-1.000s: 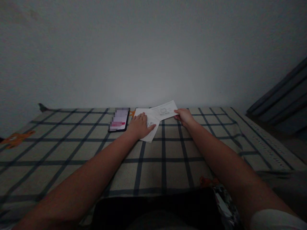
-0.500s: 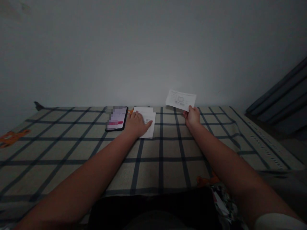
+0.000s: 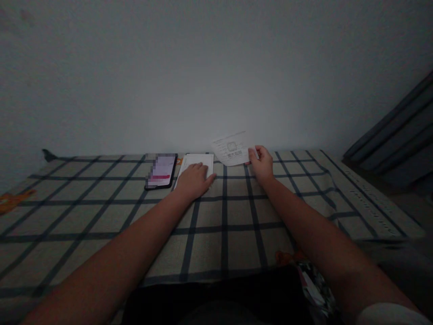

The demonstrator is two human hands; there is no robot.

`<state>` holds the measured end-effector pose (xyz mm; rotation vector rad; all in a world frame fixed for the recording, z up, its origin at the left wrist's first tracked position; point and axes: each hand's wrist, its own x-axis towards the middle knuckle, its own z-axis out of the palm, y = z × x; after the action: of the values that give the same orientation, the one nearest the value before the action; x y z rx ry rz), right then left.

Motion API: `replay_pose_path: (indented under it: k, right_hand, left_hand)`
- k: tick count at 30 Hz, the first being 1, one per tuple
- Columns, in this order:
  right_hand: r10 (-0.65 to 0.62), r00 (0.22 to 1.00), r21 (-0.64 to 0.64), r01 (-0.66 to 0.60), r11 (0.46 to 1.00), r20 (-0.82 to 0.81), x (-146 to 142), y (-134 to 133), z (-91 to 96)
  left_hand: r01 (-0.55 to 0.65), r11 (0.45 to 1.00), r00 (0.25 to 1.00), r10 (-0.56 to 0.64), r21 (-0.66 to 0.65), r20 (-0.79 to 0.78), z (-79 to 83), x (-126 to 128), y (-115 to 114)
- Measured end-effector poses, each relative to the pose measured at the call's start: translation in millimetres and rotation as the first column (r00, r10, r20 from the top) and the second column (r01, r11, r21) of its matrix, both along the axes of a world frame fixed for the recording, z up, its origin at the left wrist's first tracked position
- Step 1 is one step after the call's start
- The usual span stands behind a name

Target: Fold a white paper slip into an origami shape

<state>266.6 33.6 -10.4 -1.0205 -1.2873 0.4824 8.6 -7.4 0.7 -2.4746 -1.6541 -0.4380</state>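
Note:
My left hand (image 3: 194, 179) lies flat with fingers stretched out over white papers (image 3: 203, 159) on the checked cloth, covering most of them. A phone (image 3: 162, 170) with a lit, partly blurred screen lies just left of that hand. My right hand (image 3: 261, 162) pinches the right edge of a printed paper slip (image 3: 233, 150) between thumb and fingers. The slip is raised and tilted above the cloth, its printed side facing me; a dark square mark and larger characters show on it, too small to read.
A checked tablecloth (image 3: 241, 243) with orange bear figures covers the table up to a pale wall (image 3: 216, 67). A grey curtain (image 3: 399, 122) hangs at the right. Something with mixed dark and white patches (image 3: 316, 289) sits by my lap.
The slip in my right hand has swung left and lower, closer to the papers, and turned. My left hand is still on the papers, where one sheet's lower right part no longer shows.

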Motion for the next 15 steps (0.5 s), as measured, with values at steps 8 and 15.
replay_pose_path:
  k: [8,15]
  right_hand:
    - [-0.107,0.904,0.342,-0.046,0.938,0.414,-15,-28,17.5]
    - [0.146,0.692,0.309,-0.488,0.816,0.707,-44,-57,23.9]
  left_hand:
    - [0.150,0.986,0.921,-0.111,-0.077,0.373,-6.3,1,7]
    - [0.485,0.868,0.354,-0.081,-0.109,0.932,4.6,12,-11]
